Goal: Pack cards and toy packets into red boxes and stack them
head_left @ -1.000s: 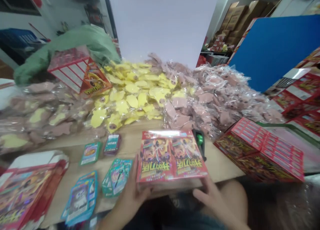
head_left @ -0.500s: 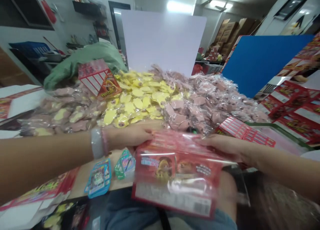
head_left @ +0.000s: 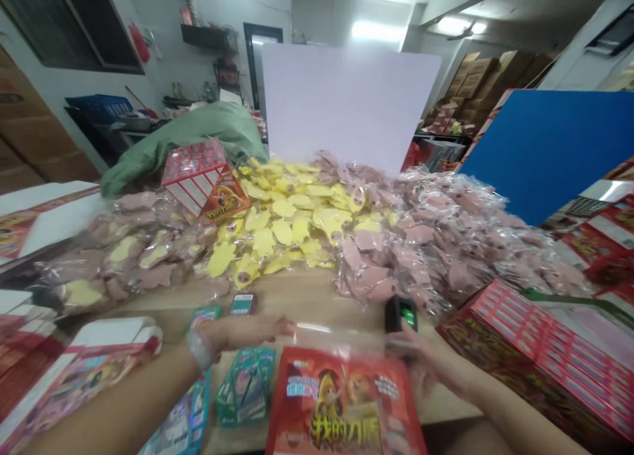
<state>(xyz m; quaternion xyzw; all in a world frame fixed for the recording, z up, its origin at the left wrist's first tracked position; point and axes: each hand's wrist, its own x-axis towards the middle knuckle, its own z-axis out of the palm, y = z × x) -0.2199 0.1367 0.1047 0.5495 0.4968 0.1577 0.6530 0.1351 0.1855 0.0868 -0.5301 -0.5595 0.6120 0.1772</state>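
Observation:
A red printed pack (head_left: 341, 405) with cartoon characters lies at the bottom middle of the wooden table (head_left: 297, 296), with clear film along its far edge. My left hand (head_left: 242, 333) stretches flat above a green card stack (head_left: 246, 385), fingers together, holding nothing, its fingertips close to the film. My right hand (head_left: 421, 362) seems to grip a black-and-green tape dispenser (head_left: 400, 314), though my fingers partly hide its lower end. A small dark card pack (head_left: 242, 304) lies beyond my left hand.
Bagged pink and yellow flat items (head_left: 287, 224) heap across the table's far side. A stack of red boxes (head_left: 535, 356) stands to the right. Flat printed box blanks (head_left: 84, 369) lie at the left, and loose cards (head_left: 183, 425) lie under my left forearm.
Both hands have let go of the red pack, which now lies flat with its printed front up. My right hand has moved to the dispenser. The view has tilted upward.

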